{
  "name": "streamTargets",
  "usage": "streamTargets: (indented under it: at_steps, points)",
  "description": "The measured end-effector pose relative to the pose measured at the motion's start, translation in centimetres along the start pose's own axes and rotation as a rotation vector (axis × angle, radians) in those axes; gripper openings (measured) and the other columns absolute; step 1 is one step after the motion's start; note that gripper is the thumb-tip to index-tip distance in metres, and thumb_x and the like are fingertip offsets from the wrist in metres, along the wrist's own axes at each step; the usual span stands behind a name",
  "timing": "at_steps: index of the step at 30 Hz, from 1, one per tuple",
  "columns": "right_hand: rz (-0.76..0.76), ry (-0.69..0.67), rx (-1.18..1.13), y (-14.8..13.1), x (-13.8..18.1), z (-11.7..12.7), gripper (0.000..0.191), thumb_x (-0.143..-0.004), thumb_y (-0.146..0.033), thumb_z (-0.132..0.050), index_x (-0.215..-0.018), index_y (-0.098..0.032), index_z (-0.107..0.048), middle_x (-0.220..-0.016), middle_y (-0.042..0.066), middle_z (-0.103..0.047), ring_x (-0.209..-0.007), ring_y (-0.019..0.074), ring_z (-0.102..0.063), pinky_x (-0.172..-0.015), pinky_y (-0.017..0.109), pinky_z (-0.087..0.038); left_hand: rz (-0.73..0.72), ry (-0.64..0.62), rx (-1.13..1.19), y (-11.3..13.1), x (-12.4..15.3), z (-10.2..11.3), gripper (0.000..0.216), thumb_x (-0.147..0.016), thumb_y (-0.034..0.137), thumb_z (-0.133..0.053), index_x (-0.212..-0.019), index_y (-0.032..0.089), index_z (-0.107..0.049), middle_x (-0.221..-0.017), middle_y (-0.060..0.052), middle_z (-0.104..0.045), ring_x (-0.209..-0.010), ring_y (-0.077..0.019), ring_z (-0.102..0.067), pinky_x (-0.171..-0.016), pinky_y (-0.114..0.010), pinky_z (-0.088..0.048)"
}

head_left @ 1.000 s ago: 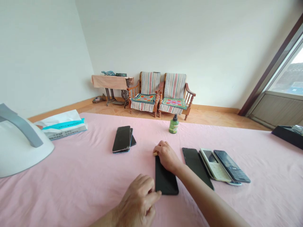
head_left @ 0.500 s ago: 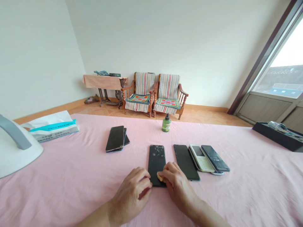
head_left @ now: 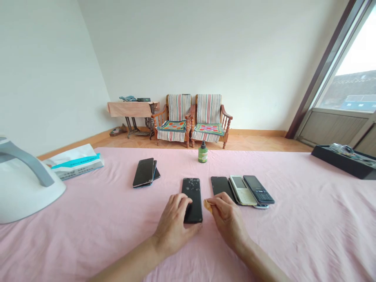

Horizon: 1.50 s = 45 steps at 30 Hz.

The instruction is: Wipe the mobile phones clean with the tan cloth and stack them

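A black smartphone (head_left: 192, 201) lies flat on the pink cloth in front of me, pale wet-looking spots near its top end. My left hand (head_left: 175, 223) grips it, fingers along the left edge and thumb at the bottom edge. My right hand (head_left: 227, 215) is closed in a pinch on a small yellowish cloth (head_left: 208, 205), just right of the phone and apart from it. Behind that hand lies another black smartphone (head_left: 219, 185), partly covered. Beside it are a white keypad phone (head_left: 243, 192) and a dark keypad phone (head_left: 258, 190), with another phone partly hidden beneath.
A green bottle (head_left: 202, 153) stands at the far side of the pink cloth (head_left: 117, 219). Stacked phones (head_left: 143, 172) lie to the left. Further left are a tissue pack (head_left: 76, 162) and a white kettle-like appliance (head_left: 28, 186). A black box (head_left: 342, 160) with cables sits at right.
My right hand has lifted the cloth off the phone's screen and moved it to the right. My left hand has shifted up the phone's left edge, its thumb now across the bottom. The view has shifted slightly.
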State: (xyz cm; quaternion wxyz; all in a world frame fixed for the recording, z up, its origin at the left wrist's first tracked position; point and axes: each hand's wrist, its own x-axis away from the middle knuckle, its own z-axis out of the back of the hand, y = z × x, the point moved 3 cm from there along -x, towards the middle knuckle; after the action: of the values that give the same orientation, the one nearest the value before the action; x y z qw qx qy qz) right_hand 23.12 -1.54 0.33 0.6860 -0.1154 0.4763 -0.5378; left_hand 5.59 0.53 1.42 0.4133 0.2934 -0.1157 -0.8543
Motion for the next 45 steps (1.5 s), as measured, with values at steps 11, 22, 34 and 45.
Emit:
streamTargets:
  at_steps: [11, 22, 34, 45]
  points:
    - [-0.033, 0.028, -0.044, 0.8, 0.0, 0.3, 0.025, -0.089, -0.016, -0.043, -0.088, -0.021, -0.068, -0.081, 0.004, -0.056, -0.073, 0.0154, -0.056, -0.066, 0.026, -0.045, 0.079, -0.077, -0.232, 1.4, -1.9, -1.2, 0.034, -0.066, 0.031, -0.071, -0.093, 0.019, -0.054, -0.096, -0.006, -0.054, -0.097, -0.027, -0.049, -0.084, -0.04, -0.043]
    - [-0.026, 0.023, -0.054, 0.8, 0.0, 0.1, 0.025, -0.09, -0.019, -0.043, -0.088, -0.02, -0.068, -0.08, 0.004, -0.055, -0.072, 0.0149, -0.056, -0.066, 0.025, -0.045, 0.127, -0.093, -0.286, 1.9, -2.3, -1.3, 0.034, -0.065, 0.037, -0.068, -0.09, 0.02, -0.053, -0.098, -0.009, -0.054, -0.097, -0.0305, -0.049, -0.078, -0.041, -0.042]
    - [-0.036, 0.053, -0.097, 0.7, 0.1, 0.1, 0.023, -0.092, -0.025, -0.045, -0.089, -0.021, -0.066, -0.081, 0.004, -0.055, -0.071, 0.015, -0.057, -0.064, 0.024, -0.045, 0.174, 0.013, -0.062, 0.4, -2.5, 0.7, 0.033, -0.068, 0.021, -0.061, -0.1, 0.019, -0.053, -0.097, -0.006, -0.061, -0.094, -0.0227, -0.06, -0.084, -0.034, -0.047]
    - [-0.116, 0.058, -0.127, 0.4, 0.1, -0.1, 0.017, -0.089, -0.028, -0.049, -0.083, -0.02, -0.063, -0.078, 0.004, -0.057, -0.07, 0.0151, -0.057, -0.064, 0.023, -0.044, 0.171, 0.101, 0.063, -2.9, -0.7, 3.0, 0.032, -0.091, 0.033, -0.04, -0.067, 0.017, -0.054, -0.053, 0.003, -0.048, -0.05, -0.0117, -0.049, -0.053, -0.021, -0.039]
